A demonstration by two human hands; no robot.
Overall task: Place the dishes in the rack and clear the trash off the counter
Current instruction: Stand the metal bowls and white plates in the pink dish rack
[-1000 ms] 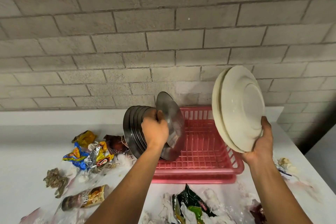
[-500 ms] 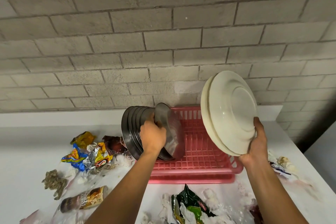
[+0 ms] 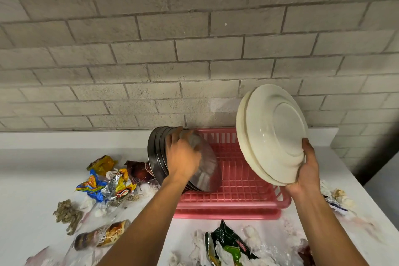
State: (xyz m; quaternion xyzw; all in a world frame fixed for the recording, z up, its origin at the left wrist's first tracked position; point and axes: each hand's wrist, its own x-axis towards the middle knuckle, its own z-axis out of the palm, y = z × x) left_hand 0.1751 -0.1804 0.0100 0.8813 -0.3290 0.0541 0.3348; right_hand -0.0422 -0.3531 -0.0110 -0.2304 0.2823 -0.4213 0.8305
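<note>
Left hand (image 3: 183,157) lowered gripped steel plate (image 3: 206,171) into rack (image 3: 241,183); right hand (image 3: 307,170) grips plates (image 3: 272,136)

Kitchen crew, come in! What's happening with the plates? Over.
Left hand grips steel plate in pink dish rack. Right hand holds white plates above rack. Wrappers on counter, none blocking.

Front steel plate (image 3: 205,168): smeared by motion, rim indistinct, upper edge covered by the left hand (image 3: 183,157).
Stacked steel plates (image 3: 156,153) behind it: count uncertain, partly hidden by that hand.
Right hand (image 3: 306,170): fingers concealed behind the white plates (image 3: 272,131); only the thumb shows.
Pink rack (image 3: 237,201): far right corner masked by those plates.
Green snack packet (image 3: 228,242): cut off at the bottom edge.
Bottle (image 3: 101,236): label illegible.
</note>
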